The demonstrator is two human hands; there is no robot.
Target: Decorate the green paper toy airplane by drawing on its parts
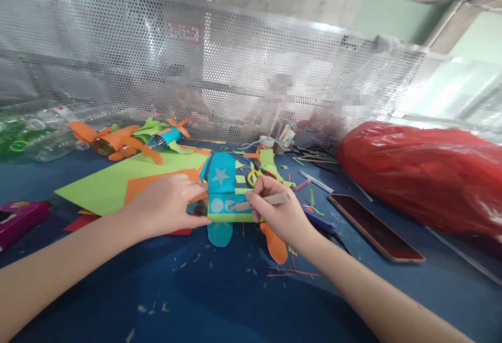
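Note:
My left hand [172,203] is closed around the end of a toy plane [215,217], a bottle wrapped in green and blue paper. Its blue wing [221,173] carries a pale star, and an orange tail piece [274,243] shows at its right end. Pinched in my right hand [276,209] is a pale marker [280,198], its tip at the blue strip on the plane's side. On that strip are a pale round mark and a second, partly covered one beside the tip. My left palm hides part of the bottle's neck.
Sheets of green paper [105,183] lie under my left arm. Yellow-handled scissors [251,177], a glue gun [319,221] and a phone [374,226] lie nearby. Behind are two finished-looking bottle planes [113,141], clear bottles [50,134], a red bag [423,170] and a perforated metal screen [251,60].

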